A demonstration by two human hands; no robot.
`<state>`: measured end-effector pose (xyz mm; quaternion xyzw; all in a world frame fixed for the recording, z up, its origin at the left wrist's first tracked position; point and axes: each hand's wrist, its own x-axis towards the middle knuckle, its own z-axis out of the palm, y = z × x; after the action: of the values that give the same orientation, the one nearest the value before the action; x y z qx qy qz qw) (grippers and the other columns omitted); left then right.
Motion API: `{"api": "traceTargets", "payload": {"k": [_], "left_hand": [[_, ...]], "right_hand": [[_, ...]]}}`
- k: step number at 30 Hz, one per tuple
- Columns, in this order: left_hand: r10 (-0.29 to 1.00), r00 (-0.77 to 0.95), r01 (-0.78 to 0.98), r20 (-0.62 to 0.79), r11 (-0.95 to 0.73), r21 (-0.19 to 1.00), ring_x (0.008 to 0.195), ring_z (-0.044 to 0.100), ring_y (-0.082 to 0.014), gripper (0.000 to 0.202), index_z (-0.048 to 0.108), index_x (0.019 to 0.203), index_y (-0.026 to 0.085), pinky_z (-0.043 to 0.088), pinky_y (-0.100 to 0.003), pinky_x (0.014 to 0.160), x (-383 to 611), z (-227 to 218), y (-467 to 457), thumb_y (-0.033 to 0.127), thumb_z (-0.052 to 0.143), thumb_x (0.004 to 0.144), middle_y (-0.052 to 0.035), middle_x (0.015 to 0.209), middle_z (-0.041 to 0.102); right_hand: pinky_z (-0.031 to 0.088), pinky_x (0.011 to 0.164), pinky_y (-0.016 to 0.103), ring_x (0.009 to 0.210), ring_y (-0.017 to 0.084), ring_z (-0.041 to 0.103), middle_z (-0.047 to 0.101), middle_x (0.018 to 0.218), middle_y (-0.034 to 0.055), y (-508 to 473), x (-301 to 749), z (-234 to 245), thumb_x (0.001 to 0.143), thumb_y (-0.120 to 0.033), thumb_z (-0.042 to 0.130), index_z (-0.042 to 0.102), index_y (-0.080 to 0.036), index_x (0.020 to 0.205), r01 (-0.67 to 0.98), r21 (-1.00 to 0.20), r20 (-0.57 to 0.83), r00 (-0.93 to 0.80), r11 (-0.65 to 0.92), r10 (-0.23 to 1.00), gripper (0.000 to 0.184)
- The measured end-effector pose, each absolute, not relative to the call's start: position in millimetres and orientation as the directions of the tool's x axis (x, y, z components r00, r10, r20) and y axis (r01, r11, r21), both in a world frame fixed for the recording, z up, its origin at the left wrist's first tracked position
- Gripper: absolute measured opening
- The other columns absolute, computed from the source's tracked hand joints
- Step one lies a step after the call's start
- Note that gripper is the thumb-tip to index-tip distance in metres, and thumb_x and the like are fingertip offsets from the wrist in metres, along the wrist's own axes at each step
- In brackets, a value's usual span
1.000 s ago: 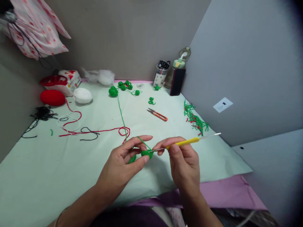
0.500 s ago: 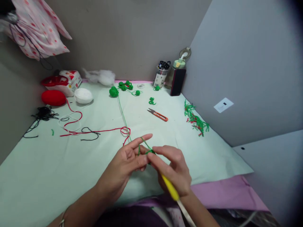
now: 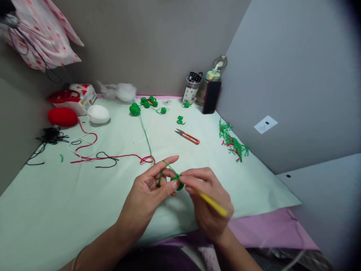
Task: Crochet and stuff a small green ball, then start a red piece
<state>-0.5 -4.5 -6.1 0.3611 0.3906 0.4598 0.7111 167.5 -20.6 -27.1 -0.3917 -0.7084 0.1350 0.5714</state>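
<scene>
Two hands meet in the head view: the left hand (image 3: 149, 188) pinches the green crochet piece (image 3: 180, 186), at six o'clock from the orange snips (image 3: 191, 139); the right hand (image 3: 208, 216) grips the yellow hook (image 3: 213, 203), its handle swung from five o'clock to four, suggesting a stitch midway.

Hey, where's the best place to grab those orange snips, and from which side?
The orange snips are probably best pinched across the handle end, coming from the near right. They lie flat with the dark blades pointing left and away from you, so that approach should keep your right hand clear of the tips.
</scene>
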Motion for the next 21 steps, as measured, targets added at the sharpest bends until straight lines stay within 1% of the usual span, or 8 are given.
{"api": "traceTargets", "payload": {"k": [2,3,4,6,8,10,14,21], "left_hand": [[0.899,0.347,-0.44,-0.269,0.409,0.8,0.065,0.046,-0.0086,0.048,0.078,0.127,0.03,0.046,-0.024,0.069,-0.5,-5.0,-3.1,0.033,0.088,0.081,0.0011,0.085,0.061],[0.871,0.397,-0.466,-0.29,0.464,0.754,0.06,0.04,-0.0069,0.045,0.079,0.126,0.027,0.045,-0.024,0.068,-1.1,-4.3,-2.3,0.032,0.087,0.082,0.0023,0.079,0.058],[0.845,0.44,-0.484,-0.305,0.509,0.712,0.057,0.033,-0.0057,0.042,0.08,0.123,0.025,0.045,-0.024,0.066,-2.0,-3.7,-1.4,0.032,0.086,0.082,0.0038,0.074,0.053],[0.825,0.474,-0.506,-0.307,0.541,0.672,0.055,0.025,-0.0055,0.036,0.082,0.118,0.021,0.043,-0.023,0.064,-4.0,-2.9,0.0,0.03,0.084,0.083,0.0054,0.069,0.046],[0.847,0.446,-0.505,-0.288,0.504,0.701,0.059,0.033,-0.0067,0.033,0.083,0.114,0.022,0.043,-0.023,0.065,-4.9,-3.2,0.2,0.029,0.084,0.082,0.0031,0.074,0.05],[0.878,0.405,-0.458,-0.256,0.437,0.774,0.07,0.046,-0.0099,0.034,0.083,0.114,0.026,0.043,-0.024,0.069,-4.4,-4.4,-1.0,0.029,0.086,0.08,0.0,0.084,0.058],[0.91,0.366,-0.33,-0.195,0.323,0.887,0.08,0.051,-0.0132,0.039,0.081,0.12,0.034,0.044,-0.027,0.078,-3.4,-6.6,-4.9,0.03,0.088,0.081,-0.0003,0.09,0.064],[0.916,0.355,-0.337,-0.189,0.313,0.888,0.076,0.054,-0.0106,0.043,0.08,0.12,0.036,0.047,-0.025,0.078,-6.2,-3.7,-4.4,0.029,0.09,0.078,0.0026,0.085,0.061]], "right_hand": [[0.063,0.079,0.038,0.098,0.023,0.073,0.078,0.11,0.0074,-22.7,169.3,-28.7,0.097,-0.011,0.065,0.074,-0.032,0.127,0.528,-0.474,0.768,-0.143,0.705,0.624,0.038],[0.062,0.079,0.039,0.098,0.024,0.073,0.078,0.111,0.0075,-22.7,170.2,-28.8,0.097,-0.01,0.065,0.073,-0.032,0.129,0.53,-0.459,0.779,-0.145,0.713,0.61,0.039],[0.062,0.078,0.039,0.095,0.023,0.073,0.078,0.108,0.0071,-22.0,170.9,-28.2,0.098,-0.01,0.063,0.074,-0.031,0.127,0.495,-0.5,0.778,-0.104,0.711,0.62,0.037],[0.059,0.071,0.035,0.085,0.02,0.07,0.078,0.096,0.0056,-19.0,171.8,-25.6,0.101,-0.012,0.059,0.076,-0.028,0.118,0.324,-0.668,0.722,0.06,0.67,0.69,0.029],[0.056,0.064,0.031,0.075,0.018,0.066,0.075,0.086,0.0036,-15.4,171.7,-22.4,0.103,-0.019,0.059,0.078,-0.027,0.105,0.105,-0.8,0.6,0.168,0.591,0.782,0.021],[0.056,0.064,0.03,0.075,0.018,0.066,0.075,0.085,0.0038,-12.6,170.9,-21.0,0.103,-0.026,0.062,0.078,-0.026,0.098,-0.035,-0.853,0.511,0.149,0.521,0.847,0.018],[0.06,0.079,0.035,0.092,0.021,0.073,0.079,0.094,0.0051,-10.7,169.4,-25.2,0.102,-0.028,0.064,0.08,-0.026,0.101,-0.064,-0.886,0.458,0.043,0.46,0.888,0.016],[0.055,0.074,0.027,0.077,0.014,0.067,0.077,0.09,0.002,-5.0,170.2,-27.5,0.102,-0.031,0.064,0.078,-0.025,0.097,-0.305,-0.898,0.325,0.029,0.318,0.945,0.015]]}}
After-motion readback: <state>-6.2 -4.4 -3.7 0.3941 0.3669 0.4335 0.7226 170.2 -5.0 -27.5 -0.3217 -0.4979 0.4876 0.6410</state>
